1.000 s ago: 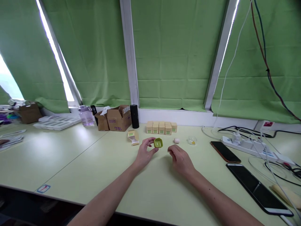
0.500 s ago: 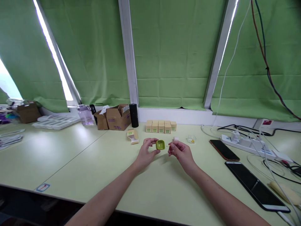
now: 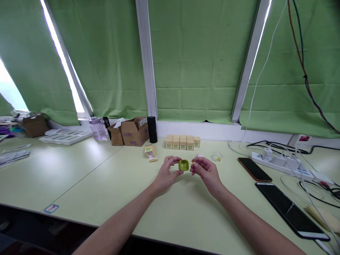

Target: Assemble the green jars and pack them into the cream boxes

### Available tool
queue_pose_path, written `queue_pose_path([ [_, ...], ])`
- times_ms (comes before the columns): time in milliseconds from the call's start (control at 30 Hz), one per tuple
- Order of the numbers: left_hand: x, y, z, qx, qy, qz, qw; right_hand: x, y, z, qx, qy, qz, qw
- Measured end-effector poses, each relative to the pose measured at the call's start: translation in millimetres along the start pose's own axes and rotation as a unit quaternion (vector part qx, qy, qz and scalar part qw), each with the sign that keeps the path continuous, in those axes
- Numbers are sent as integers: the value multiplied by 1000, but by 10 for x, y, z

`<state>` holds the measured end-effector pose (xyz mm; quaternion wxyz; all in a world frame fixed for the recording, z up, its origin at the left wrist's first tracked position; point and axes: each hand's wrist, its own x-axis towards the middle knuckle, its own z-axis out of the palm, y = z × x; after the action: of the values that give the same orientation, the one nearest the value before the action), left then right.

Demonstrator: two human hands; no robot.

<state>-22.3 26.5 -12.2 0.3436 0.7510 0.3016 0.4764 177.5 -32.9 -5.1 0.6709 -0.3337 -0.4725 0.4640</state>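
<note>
My left hand (image 3: pixel 168 172) grips a small olive-green square cup (image 3: pixel 183 165) by its left side, the hollow inside turned toward me. Just to its right, my right hand (image 3: pixel 204 171) pinches a thin, pale yellowish piece (image 3: pixel 192 162), too small to name, which points at the cup's right side. Whether that piece touches the cup I cannot tell. Behind the right hand lies a small pinkish-white item (image 3: pixel 199 155), partly hidden. Farther right sits a clear little container (image 3: pixel 217 157) with something yellow in it.
Several small kraft boxes (image 3: pixel 183 142) stand in a row behind my hands, with an opened box (image 3: pixel 151 153) to their left. Cardboard cartons (image 3: pixel 135 131) and a black cylinder (image 3: pixel 152 129) stand farther back. Two phones (image 3: pixel 255 169), a power strip (image 3: pixel 281 163) and cables occupy the right.
The green cup has shifted slightly right, closer to the right hand's fingers, and the pale piece shows at a different angle. The whole view has moved slightly.
</note>
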Motion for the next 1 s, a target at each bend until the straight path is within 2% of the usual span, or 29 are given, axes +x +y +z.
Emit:
queue_pose_path([
  [200,-17,7,3,4,-8,-6,1000,-26,11,49,-64,-8,-47,997],
  [333,-21,10,7,-8,-20,-3,1000,-64,71,32,-170,5,-92,981],
  [467,-38,21,16,-11,-33,5,999,-113,72,31,-312,-3,-204,928],
  [600,-65,41,28,-4,-44,25,999,-133,46,30,-393,-26,-301,868],
  [833,-73,112,46,-2,-52,34,998,-108,85,-12,-454,-51,-360,814],
  [1000,-76,123,56,-1,-56,55,997,-102,41,-5,-525,-14,-413,744],
])
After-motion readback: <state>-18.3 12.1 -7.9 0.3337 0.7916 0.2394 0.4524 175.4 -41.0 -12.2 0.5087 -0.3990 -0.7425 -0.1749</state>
